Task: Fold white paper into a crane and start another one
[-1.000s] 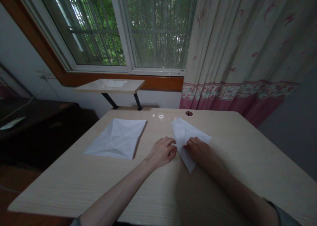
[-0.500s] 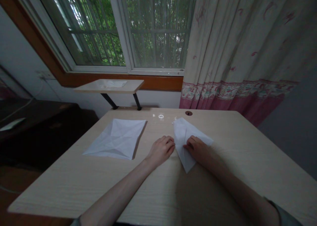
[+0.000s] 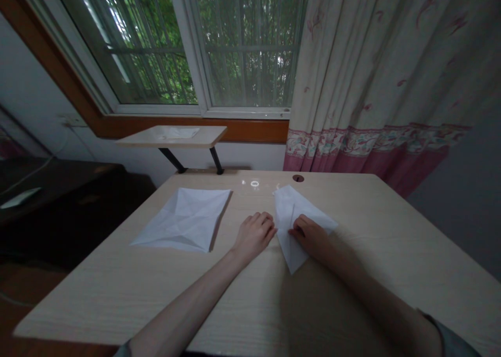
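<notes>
A folded white paper, pointed at both ends, lies on the light wooden table right of centre. My right hand rests on its right half with the fingers curled down, pressing it flat. My left hand lies beside the paper's left edge, its fingers bent and its fingertips touching that edge. A second white sheet, unfolded and creased, lies flat on the table to the left, apart from both hands.
A small shelf on black brackets stands behind the table under the window. A cable hole is near the table's far edge. A curtain hangs at the right. Dark furniture stands at the left.
The folded paper has turned and shifted slightly under my hands; my left hand has drawn back a little from over its edge. The flat sheet has not moved.
</notes>
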